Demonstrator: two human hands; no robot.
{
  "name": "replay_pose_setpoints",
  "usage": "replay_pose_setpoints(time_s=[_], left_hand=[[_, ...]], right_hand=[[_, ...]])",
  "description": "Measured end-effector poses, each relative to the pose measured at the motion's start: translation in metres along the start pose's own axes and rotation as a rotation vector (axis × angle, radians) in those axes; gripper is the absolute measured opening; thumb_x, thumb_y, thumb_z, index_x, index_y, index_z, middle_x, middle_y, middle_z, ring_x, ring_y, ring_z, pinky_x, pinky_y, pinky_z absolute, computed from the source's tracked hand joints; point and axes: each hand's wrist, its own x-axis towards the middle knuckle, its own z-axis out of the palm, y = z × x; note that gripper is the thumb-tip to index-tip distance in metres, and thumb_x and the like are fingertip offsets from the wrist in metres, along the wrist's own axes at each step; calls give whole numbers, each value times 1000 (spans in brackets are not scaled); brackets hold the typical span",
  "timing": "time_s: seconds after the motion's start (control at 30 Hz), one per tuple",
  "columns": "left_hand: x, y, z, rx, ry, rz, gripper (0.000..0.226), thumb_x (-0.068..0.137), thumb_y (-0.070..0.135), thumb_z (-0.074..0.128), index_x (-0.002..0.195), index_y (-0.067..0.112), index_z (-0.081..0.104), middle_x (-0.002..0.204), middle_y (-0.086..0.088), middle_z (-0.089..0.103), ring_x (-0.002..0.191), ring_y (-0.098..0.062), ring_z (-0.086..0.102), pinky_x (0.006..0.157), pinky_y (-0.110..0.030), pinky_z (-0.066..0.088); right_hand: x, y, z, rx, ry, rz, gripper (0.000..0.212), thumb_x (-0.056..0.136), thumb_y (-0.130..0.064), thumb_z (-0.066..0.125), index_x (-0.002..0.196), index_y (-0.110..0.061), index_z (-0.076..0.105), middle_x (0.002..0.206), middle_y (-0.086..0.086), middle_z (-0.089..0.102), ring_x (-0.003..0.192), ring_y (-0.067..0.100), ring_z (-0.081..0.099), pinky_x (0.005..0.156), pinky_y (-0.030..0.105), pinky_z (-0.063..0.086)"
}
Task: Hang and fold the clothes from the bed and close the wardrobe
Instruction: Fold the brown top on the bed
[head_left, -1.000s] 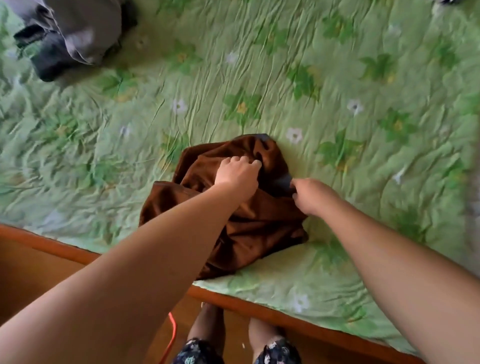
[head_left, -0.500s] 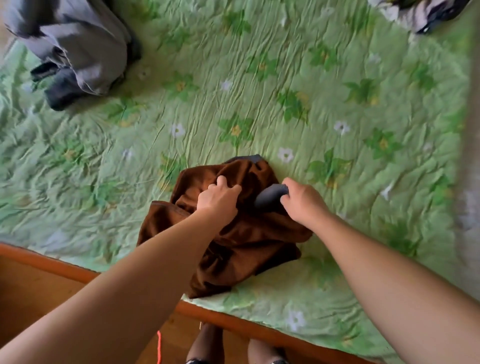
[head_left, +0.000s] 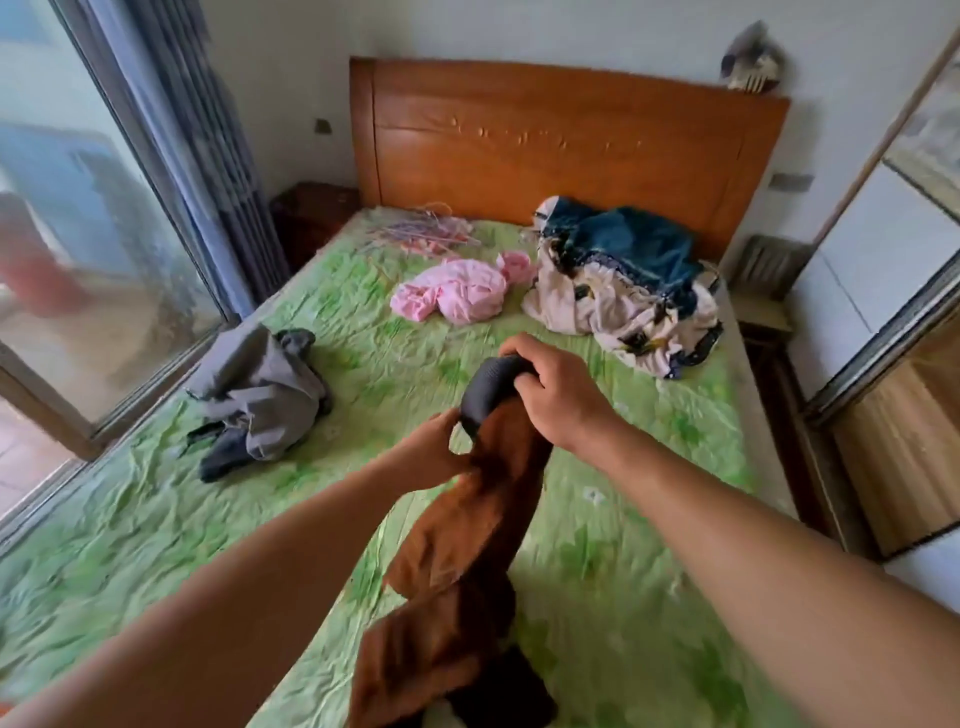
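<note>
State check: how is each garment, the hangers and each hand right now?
Brown garment: hanging unfolded from both hands.
Left hand: gripping the brown fabric.
Right hand: gripping its dark band.
Grey garment: crumpled on the bed.
Pink garment: crumpled on the bed.
Patterned clothes pile: heaped by the headboard.
Hangers: loose heap on the bed.

"What stood around the headboard (head_left: 566, 140)?"
"A pale wall (head_left: 291, 62) behind it and a dark nightstand (head_left: 311, 213) at its left end."
"And the light?"
"Daylight came through a big window (head_left: 78, 234) further left, with a blue-grey curtain (head_left: 208, 171) beside the glass."
</note>
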Motion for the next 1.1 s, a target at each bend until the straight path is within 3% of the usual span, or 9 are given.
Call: replay_pose_setpoints(time_s=[0.13, 0.27, 0.37, 0.5, 0.67, 0.77, 0.9, 1.0, 1.1], left_hand=[[15, 76, -38, -48, 102, 39, 32, 88, 13, 70, 119, 10, 67, 115, -8, 69, 100, -16, 59, 81, -27, 43], [14, 143, -54, -198, 63, 135, 29, 81, 9, 65, 110, 8, 65, 100, -6, 69, 95, -23, 62, 84, -34, 55], [16, 179, -50, -156, 126, 190, 43, 74, 11, 75, 115, 15, 61, 103, 0, 57, 111, -28, 55, 91, -34, 53], [26, 197, -36, -55, 187, 162, 74, 74, 13, 83, 139, 5, 48, 126, -10, 49, 120, -29, 49, 103, -43, 46], [25, 171, -20, 102, 13, 168, 24, 83, 9, 71, 107, 4, 71, 94, -4, 71, 89, -18, 66, 78, -31, 56], [23, 162, -39, -25, 159, 149, 15, 85, 3, 67, 97, 10, 72, 85, 5, 68, 83, -16, 64, 66, -20, 48], [27, 177, -100, -87, 410, 171, 21, 85, -1, 59, 84, 19, 64, 79, 4, 60, 75, -17, 57, 62, -27, 40], [30, 191, -154, 102, 586, 272, 25, 85, -2, 55, 103, 9, 67, 95, -7, 62, 88, -26, 57, 75, -31, 41], [22, 201, -195, 340, 564, 427, 26, 86, 10, 55, 111, 13, 63, 102, -6, 52, 91, -27, 52, 84, -36, 44]], right_hand=[[18, -42, -81, 24, 102, -43, 32, 86, -2, 50, 108, -24, 59, 99, 2, 64, 87, 19, 56, 70, 26, 36], [21, -72, -153, 65, 159, -81, 27, 86, 1, 50, 96, -24, 54, 79, -7, 53, 71, 6, 47, 61, 16, 34], [17, -87, -193, 154, 198, -104, 25, 86, 4, 50, 91, -21, 53, 81, -3, 52, 74, 8, 45, 65, 24, 33], [9, -97, -232, 259, 255, -162, 17, 81, -2, 50, 86, -18, 55, 77, -8, 53, 68, -5, 46, 63, 13, 34], [0, -79, -268, 273, 453, -163, 16, 72, -11, 50, 78, -25, 56, 70, -15, 55, 68, -5, 49, 65, 16, 37], [-6, -57, -287, 154, 551, -124, 16, 72, -14, 51, 81, -26, 56, 78, -12, 57, 73, -9, 51, 67, 11, 37], [-13, -30, -307, -87, 525, -29, 25, 85, -6, 57, 94, -29, 53, 95, -3, 59, 90, 17, 54, 69, 22, 37], [-18, -21, -318, -242, 503, 28, 26, 92, -5, 57, 97, -30, 51, 88, -6, 57, 76, 13, 54, 60, 24, 36], [-20, -24, -321, -359, 462, 57, 31, 88, 3, 53, 95, -27, 50, 83, -1, 55, 70, 14, 53, 54, 29, 35]])
